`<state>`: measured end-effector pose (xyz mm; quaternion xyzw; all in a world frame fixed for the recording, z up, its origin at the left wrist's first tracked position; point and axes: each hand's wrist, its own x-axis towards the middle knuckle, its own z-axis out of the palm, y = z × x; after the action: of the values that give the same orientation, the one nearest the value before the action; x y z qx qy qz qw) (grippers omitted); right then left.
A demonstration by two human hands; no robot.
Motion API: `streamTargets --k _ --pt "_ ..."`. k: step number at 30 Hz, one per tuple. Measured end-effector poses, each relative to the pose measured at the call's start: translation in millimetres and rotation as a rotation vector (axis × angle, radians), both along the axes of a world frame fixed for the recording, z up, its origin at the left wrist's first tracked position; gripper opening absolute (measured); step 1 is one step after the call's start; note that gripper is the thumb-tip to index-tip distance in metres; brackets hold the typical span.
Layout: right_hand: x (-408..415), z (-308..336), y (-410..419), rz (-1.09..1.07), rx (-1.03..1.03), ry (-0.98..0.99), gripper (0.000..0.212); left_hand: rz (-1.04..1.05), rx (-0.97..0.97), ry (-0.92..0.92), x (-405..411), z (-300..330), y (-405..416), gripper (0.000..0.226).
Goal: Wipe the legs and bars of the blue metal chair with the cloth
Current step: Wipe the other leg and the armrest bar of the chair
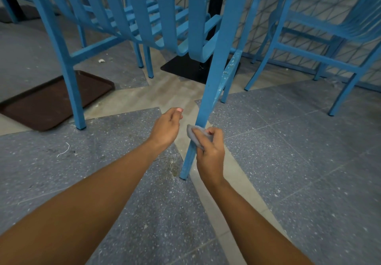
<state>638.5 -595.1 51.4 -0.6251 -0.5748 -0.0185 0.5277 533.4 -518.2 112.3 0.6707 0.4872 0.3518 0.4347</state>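
I am seeing soft, even, rather dim indoor light with a cool cast. Faint shadows are lying on the speckled grey tiled floor (288,161). Wide-angle distortion is bowing the blue metal chair frames (216,58) near the top edge, where they are looking slightly blurred.

A brown tray (51,99) lies flat on the speckled grey floor (299,161) at the left, a black table base (185,68) stands further back, and a second blue chair (329,43) stands at the right before a mesh fence (257,17).
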Motion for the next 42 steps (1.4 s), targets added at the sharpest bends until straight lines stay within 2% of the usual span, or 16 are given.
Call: streamTargets --k 1,2,3,6,12,17,18,19,21,23,26,34,38,39,41,42 --pt "3.4 3.2 3.0 0.025 -0.037 -0.047 0.026 0.003 -0.003 -0.004 -0.2 0.9 -0.3 0.037" --pt "3.6 10.3 5.1 0.046 -0.109 -0.011 0.019 0.008 -0.004 -0.009 -0.7 2.0 0.0 0.037" --pt "2.8 16.4 7.1 0.028 -0.18 -0.015 0.007 0.011 -0.005 -0.013 -0.5 2.7 0.1 0.037" --pt "6.9 22.4 10.8 -0.037 -0.281 -0.19 0.026 0.015 -0.01 -0.012 -1.0 4.7 0.7 0.037" --pt "8.9 13.2 9.6 -0.049 -0.289 -0.418 0.027 0.018 -0.013 -0.026 -4.5 2.3 1.2 0.037" --pt "5.0 3.9 7.8 0.009 -0.363 -0.46 0.024 0.015 -0.003 0.006 -9.2 0.4 0.7 0.04" --pt "4.9 2.8 6.9 0.034 -0.368 -0.438 0.027 0.016 0.0 0.009 -9.6 0.0 1.1 0.041" --pt "4.2 0.8 5.4 0.077 -0.397 -0.327 0.032 0.018 0.005 0.014 -10.1 -0.7 1.7 0.04" --pt "3.3 -2.7 6.0 0.071 -0.517 -0.333 0.044 0.018 0.011 0.029 -10.8 -2.1 2.3 0.04" --pt "5.3 -6.6 7.0 0.075 -0.591 -0.362 0.05 0.015 0.01 0.039 -10.9 -3.6 2.7 0.041" --pt "6.2 -10.8 7.2 0.088 -0.585 -0.481 0.054 0.012 -0.001 0.037 -10.6 -5.6 1.5 0.04" --pt "10.4 -19.6 -1.3 0.077 -0.635 -0.514 0.028 0.01 -0.006 0.045 -12.0 -7.1 -1.3 0.04" --pt "20.9 -30.2 -12.7 0.042 -0.657 -0.425 0.04 -0.003 -0.01 0.045 -14.0 -9.6 -2.4 0.04" --pt "25.3 -33.9 -16.1 0.033 -0.655 -0.364 0.034 -0.004 -0.012 0.044 -14.0 -10.4 -2.5 0.04" --pt "28.8 -31.6 -22.7 -0.001 -0.667 -0.026 0.007 -0.005 -0.021 0.04 -13.3 -12.2 -2.5 0.04" --pt "28.8 -27.0 -25.3 -0.023 -0.646 0.246 0.007 -0.007 -0.025 0.039 -12.3 -13.2 -2.8 0.04"
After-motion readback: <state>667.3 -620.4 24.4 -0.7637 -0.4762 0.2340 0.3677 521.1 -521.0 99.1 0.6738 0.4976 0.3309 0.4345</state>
